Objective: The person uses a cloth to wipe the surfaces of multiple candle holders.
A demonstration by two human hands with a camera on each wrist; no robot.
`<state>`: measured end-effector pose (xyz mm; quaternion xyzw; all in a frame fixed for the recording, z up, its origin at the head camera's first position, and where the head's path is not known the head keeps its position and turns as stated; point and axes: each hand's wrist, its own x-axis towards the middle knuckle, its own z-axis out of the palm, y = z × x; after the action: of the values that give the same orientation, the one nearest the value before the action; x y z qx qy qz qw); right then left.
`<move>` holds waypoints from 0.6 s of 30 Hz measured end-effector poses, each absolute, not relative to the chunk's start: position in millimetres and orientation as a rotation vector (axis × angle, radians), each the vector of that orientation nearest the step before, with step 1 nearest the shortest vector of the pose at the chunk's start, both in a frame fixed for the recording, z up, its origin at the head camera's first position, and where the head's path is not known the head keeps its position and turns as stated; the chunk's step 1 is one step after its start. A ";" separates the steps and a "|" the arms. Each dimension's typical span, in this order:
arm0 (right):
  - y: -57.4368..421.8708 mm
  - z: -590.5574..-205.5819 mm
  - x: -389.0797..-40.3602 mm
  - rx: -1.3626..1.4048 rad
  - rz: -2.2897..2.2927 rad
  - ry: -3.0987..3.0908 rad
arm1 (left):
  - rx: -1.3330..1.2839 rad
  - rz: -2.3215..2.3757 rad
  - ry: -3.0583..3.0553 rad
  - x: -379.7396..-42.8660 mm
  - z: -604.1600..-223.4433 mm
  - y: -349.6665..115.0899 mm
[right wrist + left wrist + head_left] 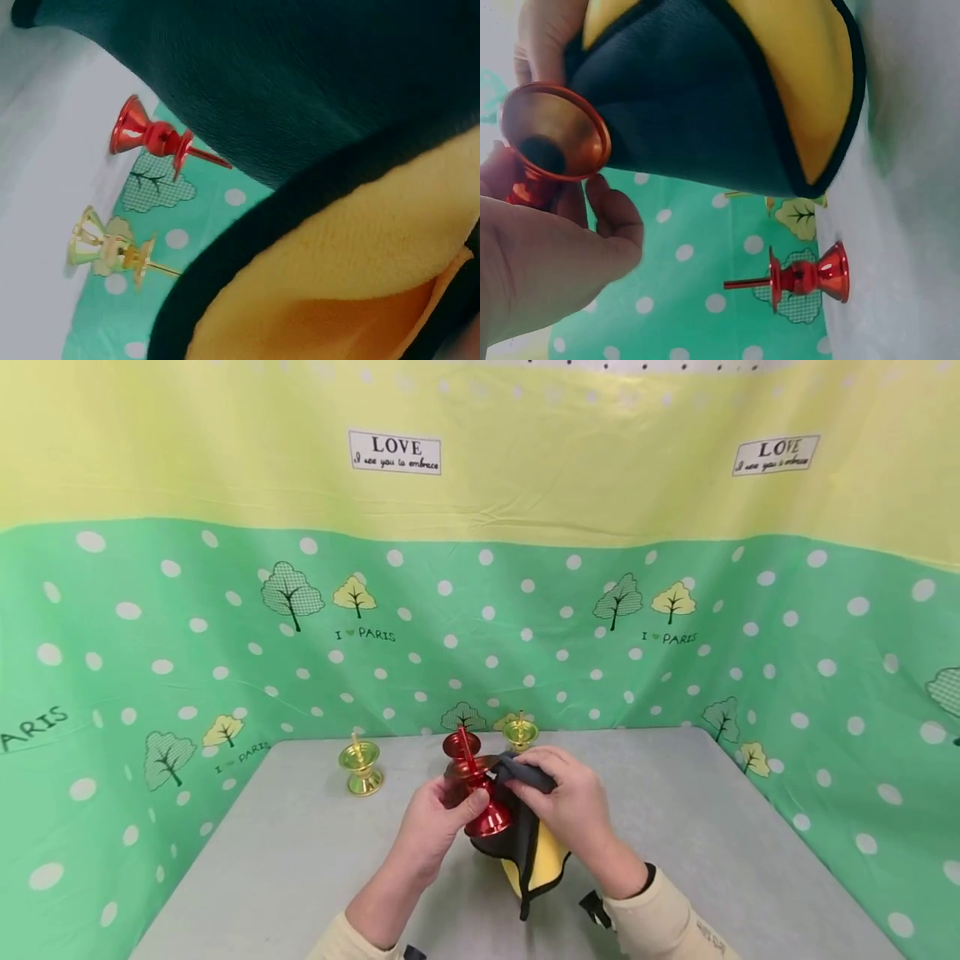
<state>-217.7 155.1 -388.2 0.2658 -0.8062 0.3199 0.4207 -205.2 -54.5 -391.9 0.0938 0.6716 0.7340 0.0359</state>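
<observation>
A shiny red metal candlestick (491,820) with a thin upright spike is held by my left hand (429,833), the thumb across its stem. Its hollow flared base (591,142) faces the camera in the left wrist view. My right hand (576,800) pinches a bunched part of a two-sided cloth (551,858), dark grey and yellow with black edging, right at the candlestick's upper dish. The rest of the cloth hangs down between the hands. In the right wrist view the cloth (322,255) hides most of the right hand.
Another red candlestick (838,274) stands on the grey table (675,827) behind the hands. One gold candlestick (363,770) stands at the left and a second gold candlestick (521,732) at the back. A green and yellow printed curtain (487,610) encloses the table's back and sides.
</observation>
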 end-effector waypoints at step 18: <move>178.5 -399.4 -222.5 0.616 0.874 -2.844 | 0.053 1.981 2.282 -236.6 -437.9 -66.5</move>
<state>-222.5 178.5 -399.4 0.2024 -0.9347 0.2874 0.0517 -236.6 -66.5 -437.9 0.0174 0.7537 0.6543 0.0598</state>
